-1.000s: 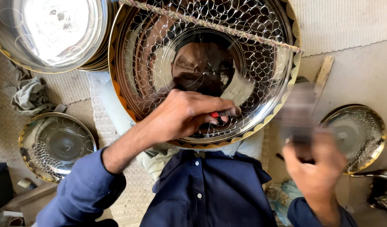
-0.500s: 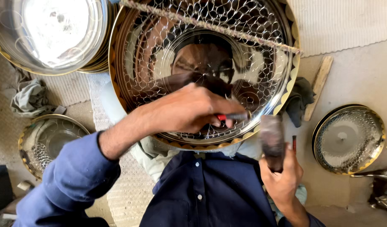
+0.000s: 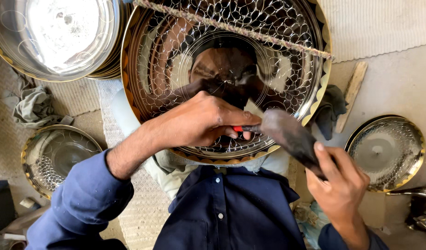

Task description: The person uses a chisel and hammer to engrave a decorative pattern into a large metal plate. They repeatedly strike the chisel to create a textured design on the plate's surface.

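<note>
A large shiny round metal tray (image 3: 143, 60) with an engraved scale pattern and a gold scalloped rim rests tilted on my lap. My left hand (image 3: 199, 122) pinches a small chisel with a red grip (image 3: 238, 129), its tip against the tray's lower part. My right hand (image 3: 340, 183) grips the dark handle of a hammer (image 3: 287, 134), whose head meets the chisel's end. A braided cord (image 3: 231, 28) runs across the tray's upper face.
A stack of polished trays (image 3: 60, 37) lies at the upper left, a smaller engraved tray (image 3: 55, 157) at the left, another (image 3: 386, 150) at the right. A grey rag (image 3: 34, 106), a dark cloth (image 3: 331, 109) and a wooden stick (image 3: 351, 95) lie on the floor.
My right hand has swung the hammer from the right in toward the chisel. My left hand has stayed on the tray, holding the chisel in place.
</note>
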